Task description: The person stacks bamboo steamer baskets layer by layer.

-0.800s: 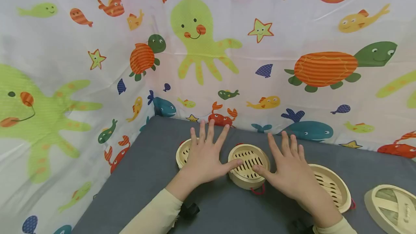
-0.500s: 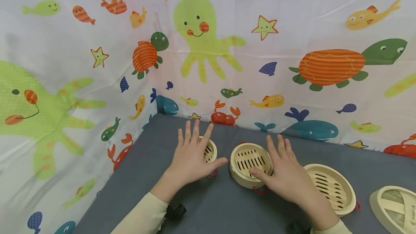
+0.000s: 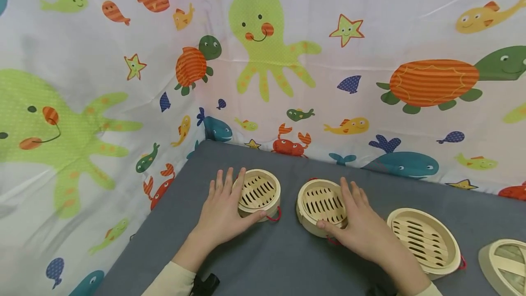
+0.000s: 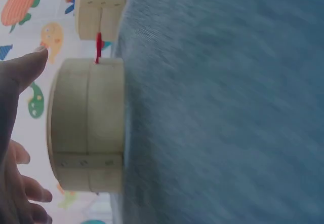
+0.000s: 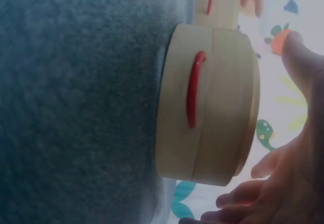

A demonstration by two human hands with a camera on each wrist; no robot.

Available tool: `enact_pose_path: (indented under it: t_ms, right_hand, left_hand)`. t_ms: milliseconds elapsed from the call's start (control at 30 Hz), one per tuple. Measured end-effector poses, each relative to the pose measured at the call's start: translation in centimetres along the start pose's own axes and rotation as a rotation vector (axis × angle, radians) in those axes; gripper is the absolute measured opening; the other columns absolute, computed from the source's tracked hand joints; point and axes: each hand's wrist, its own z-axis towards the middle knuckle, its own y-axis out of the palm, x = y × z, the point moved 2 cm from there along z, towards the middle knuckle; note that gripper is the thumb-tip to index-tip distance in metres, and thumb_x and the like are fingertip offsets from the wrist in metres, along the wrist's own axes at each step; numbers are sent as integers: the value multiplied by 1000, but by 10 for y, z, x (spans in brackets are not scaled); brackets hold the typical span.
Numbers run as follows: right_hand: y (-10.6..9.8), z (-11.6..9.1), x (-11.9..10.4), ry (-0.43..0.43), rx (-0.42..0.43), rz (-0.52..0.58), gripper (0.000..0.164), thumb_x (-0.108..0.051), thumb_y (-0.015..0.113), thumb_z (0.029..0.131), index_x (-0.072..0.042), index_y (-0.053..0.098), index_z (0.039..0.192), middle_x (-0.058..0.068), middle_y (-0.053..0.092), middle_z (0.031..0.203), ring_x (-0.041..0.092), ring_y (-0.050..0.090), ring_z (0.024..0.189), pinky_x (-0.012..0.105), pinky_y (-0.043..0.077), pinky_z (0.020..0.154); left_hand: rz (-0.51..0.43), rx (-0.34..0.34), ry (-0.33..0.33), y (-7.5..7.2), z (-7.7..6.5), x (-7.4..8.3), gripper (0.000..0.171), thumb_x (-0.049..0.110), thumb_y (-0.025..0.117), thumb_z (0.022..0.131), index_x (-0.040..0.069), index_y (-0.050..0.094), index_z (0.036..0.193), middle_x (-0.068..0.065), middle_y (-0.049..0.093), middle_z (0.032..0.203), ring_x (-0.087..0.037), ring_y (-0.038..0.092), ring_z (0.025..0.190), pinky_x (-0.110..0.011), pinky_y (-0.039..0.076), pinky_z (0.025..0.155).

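Observation:
Two small round bamboo steamer baskets with slatted tops and red cord loops stand on the grey cloth. At the left one [image 3: 260, 190], my left hand [image 3: 219, 214] spreads its fingers along the left side, thumb near the front rim. In the left wrist view that basket's wall [image 4: 86, 117] shows between thumb and fingers, with a gap. My right hand [image 3: 363, 229] hovers over the right edge of the second basket [image 3: 319, 201], fingers extended and thumb overlapping its front rim. The right wrist view shows this basket's wall [image 5: 217, 107] apart from the fingers.
A wider slatted steamer basket [image 3: 425, 236] stands on the right, partly behind my right forearm. Beyond it lies a round woven lid [image 3: 507, 264], cut off by the frame. A sea-animal curtain [image 3: 312, 81] hangs behind the grey-covered table [image 3: 279, 259].
My left hand has moved left from over the left basket to beside it, uncovering its slatted top. My right hand stays near the second basket. The head view has shifted slightly.

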Motion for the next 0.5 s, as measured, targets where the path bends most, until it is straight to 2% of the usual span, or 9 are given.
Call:
enact_pose_path:
  t_ms: [100, 300, 400, 500]
  right_hand:
    - [3, 0, 2, -4, 12, 6, 137, -89, 66, 87, -1, 8, 175, 39, 25, 170, 60, 32, 154, 80, 44, 102]
    - [10, 1, 3, 12, -11, 3, 145, -92, 68, 82, 3, 8, 173, 37, 27, 170, 59, 45, 146, 74, 49, 102]
    - [12, 2, 2, 23, -25, 9, 148, -92, 70, 80, 8, 11, 171, 38, 27, 170, 61, 48, 142, 73, 50, 102]
    - [14, 3, 3, 42, -30, 32, 148, -91, 73, 78, 10, 15, 169, 37, 30, 169, 60, 49, 142, 73, 49, 104]
  left_hand:
    - [-41, 0, -34, 4, -2, -8, 128, 94, 62, 84, 17, 17, 177, -21, 32, 175, -49, 20, 163, -68, 26, 126]
    - [-186, -40, -115, 7, -4, -15, 132, 93, 68, 81, 12, 22, 176, -18, 47, 167, -41, 51, 149, -70, 51, 104]
    - [-229, -47, -120, 7, -5, -17, 133, 88, 74, 81, 6, 25, 174, -20, 50, 164, -40, 58, 142, -66, 53, 104]
    - [-260, -52, -108, 9, -6, -20, 130, 84, 77, 82, 2, 29, 172, -18, 47, 167, -38, 57, 144, -63, 52, 109]
